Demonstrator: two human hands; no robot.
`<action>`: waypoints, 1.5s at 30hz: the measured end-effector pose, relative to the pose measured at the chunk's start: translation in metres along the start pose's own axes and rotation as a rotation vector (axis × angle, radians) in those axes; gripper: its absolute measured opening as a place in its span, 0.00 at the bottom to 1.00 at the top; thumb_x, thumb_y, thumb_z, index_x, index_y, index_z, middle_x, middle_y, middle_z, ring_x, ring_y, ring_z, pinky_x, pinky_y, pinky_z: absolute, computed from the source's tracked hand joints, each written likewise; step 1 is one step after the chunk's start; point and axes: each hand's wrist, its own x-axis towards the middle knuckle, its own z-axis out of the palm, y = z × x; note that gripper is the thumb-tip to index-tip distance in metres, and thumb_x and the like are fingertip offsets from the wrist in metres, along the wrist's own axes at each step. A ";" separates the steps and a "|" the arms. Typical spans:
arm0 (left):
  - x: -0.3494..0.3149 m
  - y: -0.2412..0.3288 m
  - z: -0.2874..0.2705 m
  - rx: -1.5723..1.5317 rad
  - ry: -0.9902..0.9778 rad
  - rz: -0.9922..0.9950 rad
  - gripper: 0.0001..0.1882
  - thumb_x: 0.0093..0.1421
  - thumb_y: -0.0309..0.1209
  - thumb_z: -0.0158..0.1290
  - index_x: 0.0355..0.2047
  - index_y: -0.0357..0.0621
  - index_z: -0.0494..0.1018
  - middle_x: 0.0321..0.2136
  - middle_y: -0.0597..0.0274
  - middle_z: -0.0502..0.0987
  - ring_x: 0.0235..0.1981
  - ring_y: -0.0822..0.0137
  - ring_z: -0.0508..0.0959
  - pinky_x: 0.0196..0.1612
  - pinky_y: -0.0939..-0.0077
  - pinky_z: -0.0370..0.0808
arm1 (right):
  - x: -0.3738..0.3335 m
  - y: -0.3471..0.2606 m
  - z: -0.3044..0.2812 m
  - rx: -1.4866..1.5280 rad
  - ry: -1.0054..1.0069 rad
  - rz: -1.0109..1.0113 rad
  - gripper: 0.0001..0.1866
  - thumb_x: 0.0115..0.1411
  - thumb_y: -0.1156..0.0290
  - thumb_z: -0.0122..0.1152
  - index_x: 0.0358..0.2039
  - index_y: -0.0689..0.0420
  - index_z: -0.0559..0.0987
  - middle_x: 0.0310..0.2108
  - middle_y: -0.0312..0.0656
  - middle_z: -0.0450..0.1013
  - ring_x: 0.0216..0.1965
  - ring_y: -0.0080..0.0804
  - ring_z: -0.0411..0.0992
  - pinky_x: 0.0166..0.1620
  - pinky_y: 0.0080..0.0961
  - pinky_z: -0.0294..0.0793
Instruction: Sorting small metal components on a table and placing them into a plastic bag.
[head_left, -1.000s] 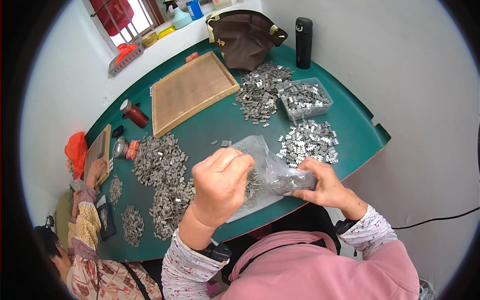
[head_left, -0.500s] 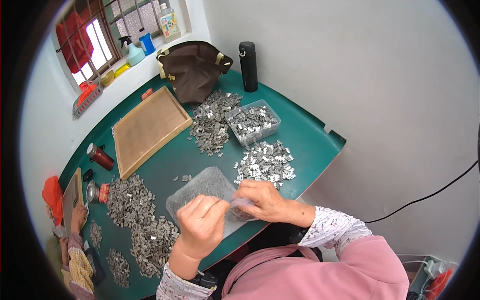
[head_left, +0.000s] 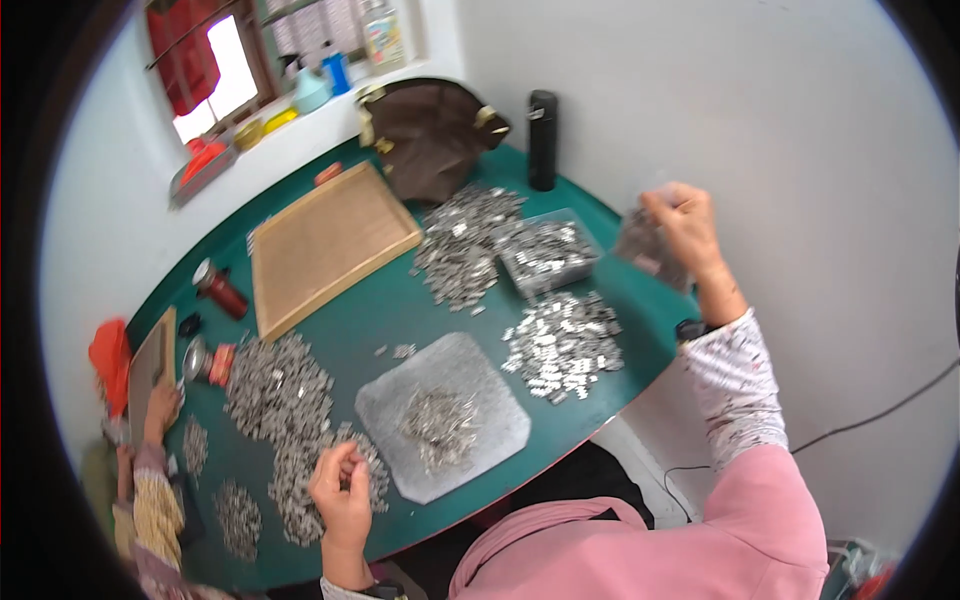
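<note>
My right hand (head_left: pixel 685 225), raised at the right past the table's edge, grips a clear plastic bag (head_left: pixel 645 245) with small dark pieces inside; motion blurs the bag. On the left, my left hand (head_left: pixel 340 490) hovers by a heap of small grey metal pieces (head_left: pixel 280 390). Its fingers are loosely curled, the thumb stands apart, and nothing shows in them. Between my hands lies a grey mat (head_left: pixel 490 380) with cut corners, bearing a loose pile of fine, shiny metal bits (head_left: pixel 440 425).
Behind the mat are a shiny heap of metal pieces (head_left: pixel 565 345), a filled clear plastic box (head_left: pixel 550 260) and another heap (head_left: pixel 465 245). A wooden tray (head_left: pixel 330 250), brown bag (head_left: pixel 430 135), black flask (head_left: pixel 542 140) and red flask (head_left: pixel 220 290) stand farther back. A co-worker's hand (head_left: pixel 160 405) is at far left.
My hands have parted from over the mat. The right swung up and right with the plastic bag; the left moved left and down. The pile on the mat now shows. The view shifted slightly.
</note>
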 end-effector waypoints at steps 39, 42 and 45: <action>0.002 -0.002 0.025 -0.224 0.011 -0.110 0.08 0.58 0.16 0.55 0.39 0.33 0.77 0.28 0.62 0.77 0.24 0.77 0.77 0.27 0.84 0.75 | -0.122 -0.071 0.308 -0.470 -0.823 -0.428 0.13 0.54 0.62 0.67 0.36 0.56 0.84 0.40 0.46 0.74 0.45 0.45 0.75 0.48 0.39 0.75; 0.001 -0.007 0.027 -0.224 0.019 -0.091 0.08 0.58 0.17 0.55 0.39 0.33 0.77 0.29 0.62 0.77 0.25 0.77 0.77 0.27 0.83 0.75 | -0.120 -0.074 0.307 -0.407 -0.820 -0.411 0.13 0.53 0.62 0.68 0.34 0.56 0.84 0.39 0.45 0.74 0.45 0.44 0.75 0.47 0.38 0.75; 0.008 -0.003 0.030 -0.249 -0.001 -0.106 0.08 0.58 0.17 0.56 0.39 0.33 0.77 0.29 0.62 0.77 0.25 0.77 0.77 0.27 0.83 0.76 | -0.115 -0.077 0.308 -0.455 -0.890 -0.368 0.14 0.52 0.62 0.70 0.36 0.56 0.84 0.41 0.46 0.75 0.47 0.44 0.75 0.48 0.38 0.75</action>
